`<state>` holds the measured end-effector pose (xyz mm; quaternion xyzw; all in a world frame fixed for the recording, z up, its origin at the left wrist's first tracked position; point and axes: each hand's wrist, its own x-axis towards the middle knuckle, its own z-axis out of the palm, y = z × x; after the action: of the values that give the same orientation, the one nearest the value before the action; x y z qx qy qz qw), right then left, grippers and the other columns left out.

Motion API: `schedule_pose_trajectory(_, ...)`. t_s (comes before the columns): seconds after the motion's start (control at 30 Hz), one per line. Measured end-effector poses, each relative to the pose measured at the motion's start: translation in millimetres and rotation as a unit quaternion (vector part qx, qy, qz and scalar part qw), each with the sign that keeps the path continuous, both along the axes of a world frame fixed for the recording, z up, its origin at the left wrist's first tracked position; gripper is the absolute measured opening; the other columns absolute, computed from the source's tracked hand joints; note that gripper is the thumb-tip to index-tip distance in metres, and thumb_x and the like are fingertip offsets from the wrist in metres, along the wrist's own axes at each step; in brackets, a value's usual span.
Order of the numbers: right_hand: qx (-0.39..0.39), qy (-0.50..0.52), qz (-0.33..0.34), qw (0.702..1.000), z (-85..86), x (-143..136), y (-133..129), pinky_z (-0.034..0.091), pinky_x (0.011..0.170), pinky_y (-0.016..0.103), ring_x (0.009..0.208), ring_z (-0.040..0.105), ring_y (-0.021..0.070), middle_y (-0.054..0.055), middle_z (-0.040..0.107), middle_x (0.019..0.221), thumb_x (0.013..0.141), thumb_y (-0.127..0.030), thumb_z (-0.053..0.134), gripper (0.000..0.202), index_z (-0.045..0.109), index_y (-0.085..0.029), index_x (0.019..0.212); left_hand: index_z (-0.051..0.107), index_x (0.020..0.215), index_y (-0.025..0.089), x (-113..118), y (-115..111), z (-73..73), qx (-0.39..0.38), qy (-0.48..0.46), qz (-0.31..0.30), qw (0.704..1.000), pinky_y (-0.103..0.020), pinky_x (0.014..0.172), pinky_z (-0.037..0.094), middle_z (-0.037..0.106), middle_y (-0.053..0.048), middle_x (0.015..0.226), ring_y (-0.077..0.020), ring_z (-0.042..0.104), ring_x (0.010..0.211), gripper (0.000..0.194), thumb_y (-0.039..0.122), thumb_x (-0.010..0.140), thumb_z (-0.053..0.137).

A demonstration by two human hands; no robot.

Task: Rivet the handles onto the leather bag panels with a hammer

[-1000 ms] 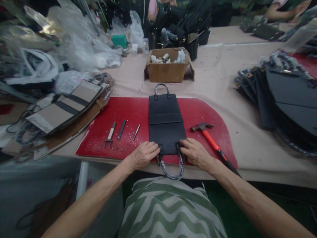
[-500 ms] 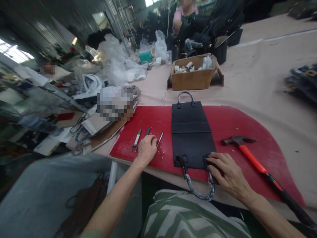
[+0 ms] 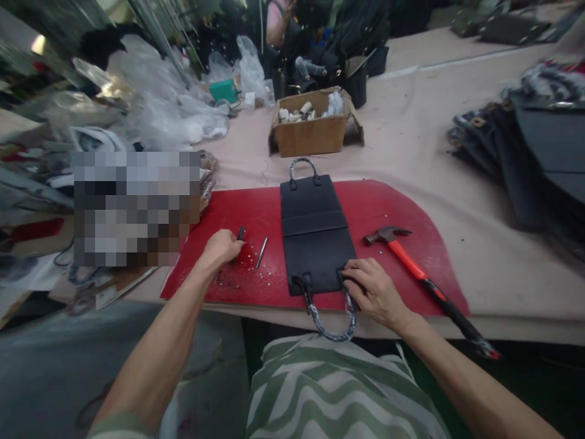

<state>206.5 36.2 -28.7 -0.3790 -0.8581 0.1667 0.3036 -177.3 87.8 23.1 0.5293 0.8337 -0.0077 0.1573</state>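
A black bag panel (image 3: 315,225) with a wrapped handle at each end lies on the red board (image 3: 388,207). My right hand (image 3: 372,289) rests at its lower right corner, fingers closed around the base of the near handle (image 3: 336,334). On the left of the board, my left hand (image 3: 222,249) is pinched on a small dark metal tool (image 3: 241,233). Between that hand and the panel lies a thin metal rod (image 3: 261,252), with small pale bits scattered around. A claw hammer (image 3: 406,259) with an orange and black handle lies to the right of the panel.
An open cardboard box (image 3: 311,137) of white pieces stands behind the board. Dark bag panels (image 3: 516,158) are piled at the right. Plastic bags (image 3: 159,103) and clutter fill the left. A person (image 3: 276,24) is at the back beside black bags.
The view has swung to the right and down. My left hand has closed on a dark metal tool near the rod. My right hand stays at the near handle's base.
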Motion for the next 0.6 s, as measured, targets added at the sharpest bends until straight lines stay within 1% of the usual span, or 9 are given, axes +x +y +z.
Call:
schedule_pose_trajectory(0.07, 0.002, 0.002, -0.001, 1.000, -1.4, 0, 0, 0.044, 0.083, 0.041, 0.094, 0.055, 0.0239, 0.012, 0.063, 0.103, 0.093, -0.021, 0.051, 0.015, 0.065, -0.016, 0.097, 0.059, 0.070, 0.015, 4, -7, 0.9, 0.079, -0.108, 0.021, 0.991, -0.038, 0.072, 0.053, 0.068, -0.010, 0.070, -0.0288, 0.069, 0.078, 0.018, 0.032, 0.077, 0.060)
schedule_pose_trajectory(0.1, 0.003, 0.003, -0.001, 1.000, -2.1, 0, 1, 0.044, 0.083, 0.041, 0.093, 0.055, 0.0238, 0.011, 0.063, 0.102, 0.093, -0.021, 0.051, 0.015, 0.064, -0.016, 0.097, 0.058, 0.075, 0.015, 10, -12, 1.2, 0.124, -0.196, 0.042, 0.972, -0.037, 0.070, 0.055, 0.068, -0.008, 0.070, -0.0263, 0.070, 0.074, 0.017, 0.032, 0.077, 0.060)
schedule_pose_trajectory(0.13, 0.003, 0.003, -0.002, 1.000, -2.9, 1, 1, 0.043, 0.082, 0.041, 0.092, 0.055, 0.0238, 0.011, 0.063, 0.102, 0.093, -0.020, 0.051, 0.015, 0.064, -0.016, 0.097, 0.057, 0.080, 0.015, 18, -18, 1.0, 0.162, -0.294, 0.064, 0.940, -0.036, 0.068, 0.056, 0.067, -0.006, 0.071, -0.0240, 0.070, 0.071, 0.018, 0.032, 0.077, 0.060)
schedule_pose_trajectory(0.23, 0.001, 0.002, -0.003, 1.000, -4.4, 2, 1, 0.043, 0.081, 0.042, 0.092, 0.055, 0.0240, 0.011, 0.063, 0.102, 0.092, -0.020, 0.052, 0.014, 0.064, -0.016, 0.098, 0.053, 0.090, 0.014, 58, -35, -4.4, 0.238, -0.537, 0.093, 0.804, -0.035, 0.066, 0.059, 0.068, -0.004, 0.077, -0.0200, 0.070, 0.070, 0.029, 0.035, 0.075, 0.067)
schedule_pose_trajectory(0.3, 0.002, 0.005, -0.002, 1.000, -4.5, 2, 1, 0.043, 0.081, 0.042, 0.093, 0.055, 0.0243, 0.011, 0.063, 0.102, 0.092, -0.019, 0.052, 0.014, 0.064, -0.016, 0.097, 0.052, 0.093, 0.015, 90, -45, -13.4, 0.256, -0.621, 0.097, 0.734, -0.034, 0.066, 0.059, 0.068, -0.003, 0.079, -0.0199, 0.071, 0.074, 0.036, 0.035, 0.072, 0.073)
schedule_pose_trajectory(0.37, 0.006, 0.009, -0.001, 1.000, -4.0, 1, 1, 0.043, 0.082, 0.042, 0.093, 0.055, 0.0245, 0.012, 0.063, 0.102, 0.092, -0.019, 0.052, 0.014, 0.064, -0.016, 0.097, 0.052, 0.101, 0.015, 121, -52, -25.5, 0.255, -0.670, 0.103, 0.690, -0.032, 0.065, 0.060, 0.068, -0.002, 0.082, -0.0204, 0.072, 0.078, 0.042, 0.034, 0.072, 0.076)
schedule_pose_trajectory(0.4, 0.007, 0.011, -0.001, 1.000, -3.8, 1, 1, 0.043, 0.082, 0.042, 0.093, 0.055, 0.0245, 0.012, 0.063, 0.102, 0.092, -0.019, 0.051, 0.014, 0.064, -0.016, 0.097, 0.053, 0.104, 0.016, 134, -55, -31.8, 0.250, -0.685, 0.106, 0.676, -0.032, 0.066, 0.060, 0.069, -0.003, 0.085, -0.0206, 0.072, 0.081, 0.044, 0.033, 0.072, 0.076)
schedule_pose_trajectory(0.47, 0.009, 0.012, -0.001, 1.000, -3.4, 0, 0, 0.044, 0.081, 0.042, 0.092, 0.055, 0.0244, 0.012, 0.063, 0.101, 0.092, -0.019, 0.051, 0.014, 0.064, -0.016, 0.097, 0.053, 0.108, 0.016, 153, -59, -42.9, 0.241, -0.697, 0.107, 0.666, -0.030, 0.067, 0.060, 0.069, -0.004, 0.088, -0.0204, 0.072, 0.084, 0.044, 0.032, 0.073, 0.076)
schedule_pose_trajectory(0.6, 0.008, 0.017, -0.004, 1.000, -3.5, -1, 0, 0.044, 0.080, 0.042, 0.091, 0.055, 0.0243, 0.012, 0.063, 0.101, 0.092, -0.019, 0.051, 0.014, 0.064, -0.016, 0.097, 0.054, 0.102, 0.015, 166, -63, -54.0, 0.252, -0.688, 0.068, 0.677, -0.031, 0.076, 0.059, 0.070, -0.005, 0.091, -0.0189, 0.072, 0.086, 0.034, 0.029, 0.077, 0.073)
